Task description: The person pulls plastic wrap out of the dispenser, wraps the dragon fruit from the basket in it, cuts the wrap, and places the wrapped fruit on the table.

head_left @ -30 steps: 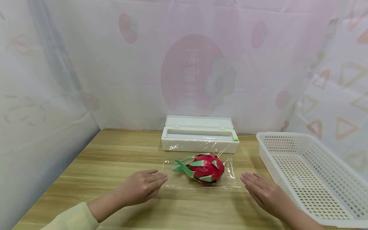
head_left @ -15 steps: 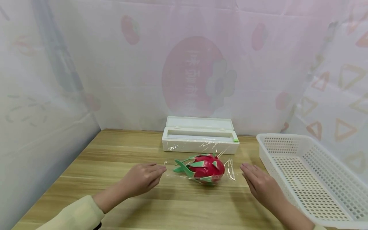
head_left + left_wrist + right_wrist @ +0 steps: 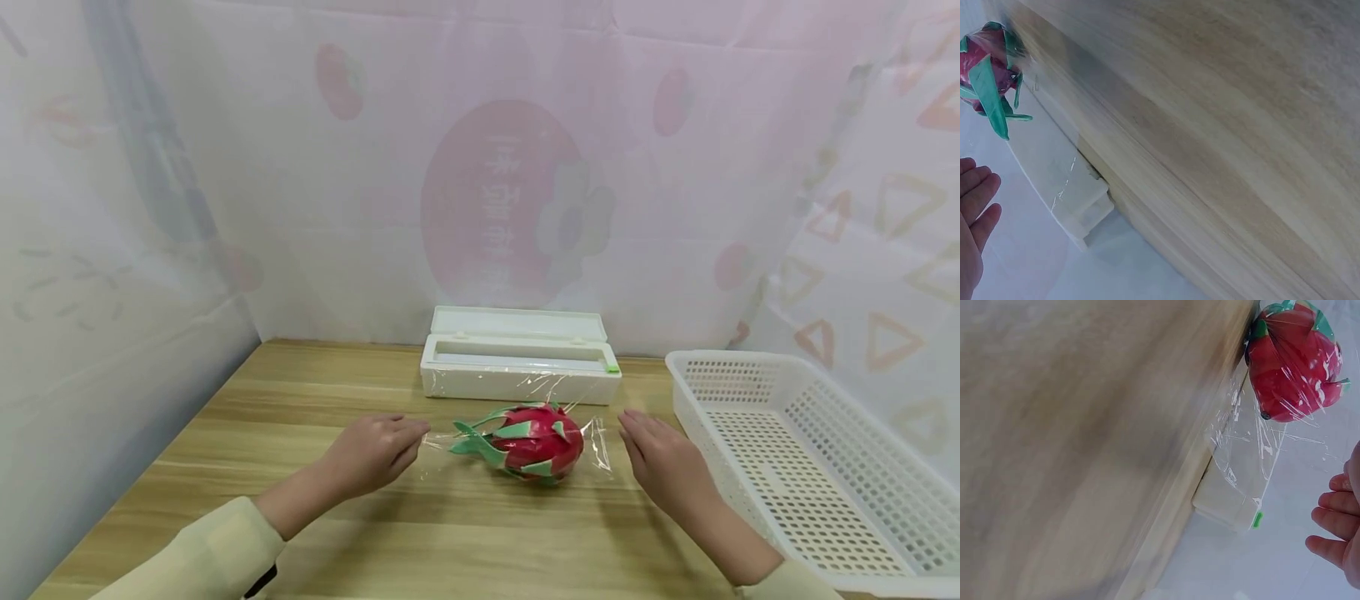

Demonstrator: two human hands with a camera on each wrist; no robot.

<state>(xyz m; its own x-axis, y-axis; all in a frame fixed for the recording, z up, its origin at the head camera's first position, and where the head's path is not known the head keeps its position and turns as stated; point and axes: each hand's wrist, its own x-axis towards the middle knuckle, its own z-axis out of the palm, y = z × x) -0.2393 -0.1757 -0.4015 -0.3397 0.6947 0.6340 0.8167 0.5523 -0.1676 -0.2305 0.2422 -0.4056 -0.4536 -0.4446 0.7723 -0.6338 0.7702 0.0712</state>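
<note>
A red dragon fruit (image 3: 534, 442) with green leaf-like scales lies on the wooden table, its leafy end to the left. Clear cling film (image 3: 598, 446) covers it, with crinkled edges sticking out at both ends. Just left of the film's left edge is my left hand (image 3: 375, 454); the left wrist view shows its fingers (image 3: 977, 187) relaxed, holding nothing visible. To the right of the film my right hand (image 3: 667, 462) hovers over the table. In the right wrist view its fingers (image 3: 1335, 522) are loosely extended and apart from the dragon fruit (image 3: 1291, 369).
Behind the dragon fruit stands a white cling film box (image 3: 521, 383), its lid raised and a green tab at its right end. A white perforated plastic basket (image 3: 750, 500) sits on the right side of the table (image 3: 480, 542). Printed curtains (image 3: 360, 208) surround the table's back and sides.
The film's front edge, spread on the table before, now lies up against the dragon fruit. Both hands have shifted slightly away from me, and the right hand has come a little closer in.
</note>
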